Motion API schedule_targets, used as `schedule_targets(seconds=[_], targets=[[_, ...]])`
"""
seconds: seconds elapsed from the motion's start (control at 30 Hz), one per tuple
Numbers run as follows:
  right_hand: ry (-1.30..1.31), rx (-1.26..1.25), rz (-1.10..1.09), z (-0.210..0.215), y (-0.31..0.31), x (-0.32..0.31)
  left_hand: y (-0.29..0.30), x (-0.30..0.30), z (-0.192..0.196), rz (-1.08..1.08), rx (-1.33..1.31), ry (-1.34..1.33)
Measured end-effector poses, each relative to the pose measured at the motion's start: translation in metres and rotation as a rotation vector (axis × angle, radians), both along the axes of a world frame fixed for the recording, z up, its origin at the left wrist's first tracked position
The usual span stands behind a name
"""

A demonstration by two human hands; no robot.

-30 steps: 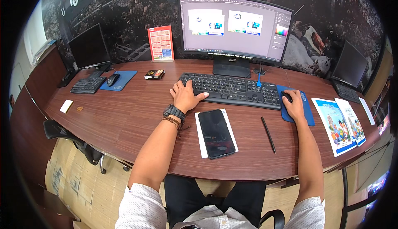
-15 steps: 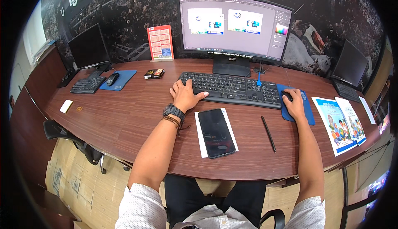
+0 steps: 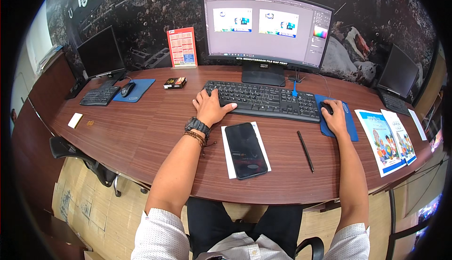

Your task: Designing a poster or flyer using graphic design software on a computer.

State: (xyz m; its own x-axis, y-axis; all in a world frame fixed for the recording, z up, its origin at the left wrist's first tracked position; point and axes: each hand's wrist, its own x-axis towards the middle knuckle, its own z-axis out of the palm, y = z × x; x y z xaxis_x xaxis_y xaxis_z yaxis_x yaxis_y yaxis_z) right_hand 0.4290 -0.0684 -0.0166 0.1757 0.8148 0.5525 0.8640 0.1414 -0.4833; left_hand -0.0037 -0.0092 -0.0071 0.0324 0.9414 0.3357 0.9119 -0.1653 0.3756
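Note:
My left hand (image 3: 210,110) rests with spread fingers on the left end of a black keyboard (image 3: 263,101), its thumb stretched along the near edge. At the right, my right hand (image 3: 335,117) is curled over a black computer mouse (image 3: 326,108) on a blue mouse pad (image 3: 349,121). Behind the keyboard stands a curved monitor (image 3: 263,46) showing two card-like layouts side by side on a grey background. A black smartphone (image 3: 246,151) lies on white paper (image 3: 230,166) between my forearms. To its right lies a thin black pen (image 3: 306,152).
Printed booklets (image 3: 383,142) lie at the right, near another monitor (image 3: 399,74). A small dark box (image 3: 175,83) and a red-and-white calendar card (image 3: 182,48) stand left of the keyboard. Further left are a second keyboard (image 3: 100,96), mouse (image 3: 127,89) and dark monitor (image 3: 101,53).
On the screen, the left layout now has a neat edge, where overlapping pieces stuck out before and its lower strip sat lower. Both hands stay in almost the same place.

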Motion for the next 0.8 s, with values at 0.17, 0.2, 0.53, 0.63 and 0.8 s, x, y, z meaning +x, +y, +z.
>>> schedule_targets(seconds=[0.17, 0.2, 0.53, 0.63, 0.8], targets=[[0.004, -0.004, 0.004, 0.0013, -0.0010, -0.0011, 0.0000, -0.0003, -0.0003, 0.001, 0.008, 0.000], [0.004, -0.004, 0.003, 0.0004, -0.0003, -0.0002, 0.0003, -0.0002, -0.0005, 0.000, 0.008, -0.001], [-0.005, -0.021, 0.009, 0.0006, 0.0002, -0.0004, 0.0006, -0.0003, -0.0005, -0.006, 0.001, -0.009], [-0.011, -0.016, 0.019, -0.0008, 0.0010, 0.0005, 0.0011, -0.0004, -0.0011, -0.006, -0.001, -0.009], [-0.015, -0.029, 0.005, 0.0007, 0.0001, -0.0027, 0.0004, -0.0005, -0.0002, 0.000, -0.004, -0.004]])
